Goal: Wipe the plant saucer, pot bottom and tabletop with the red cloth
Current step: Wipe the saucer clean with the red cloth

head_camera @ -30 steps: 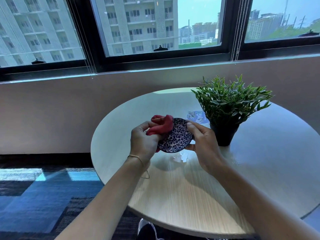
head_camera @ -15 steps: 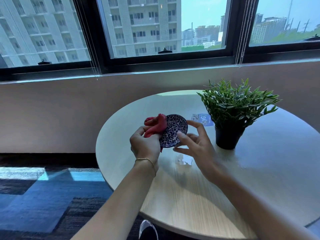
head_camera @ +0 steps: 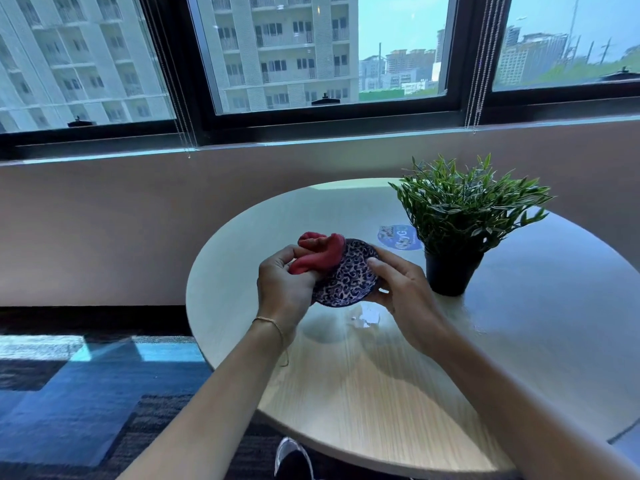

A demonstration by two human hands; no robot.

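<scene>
I hold a blue-and-white patterned plant saucer [head_camera: 348, 278] tilted above the round tabletop [head_camera: 363, 393]. My left hand [head_camera: 284, 285] grips a bunched red cloth [head_camera: 320, 252], which presses against the saucer's upper left face. My right hand [head_camera: 401, 292] grasps the saucer's right rim, thumb on the patterned face. A green plant in a black pot [head_camera: 450, 273] stands on the table just right of my hands. A small wet patch [head_camera: 365, 315] shines on the wood below the saucer.
A round blue sticker [head_camera: 398, 237] lies on the table left of the pot. A wall and window sill run close behind the table. Blue carpet [head_camera: 86, 393] lies to the left, and my shoe [head_camera: 292, 459] shows under the table's near edge.
My right hand, which had loosened with fingers spread half a second ago, has closed on the saucer's right rim again. The cloth stays pressed on the saucer's upper left.
</scene>
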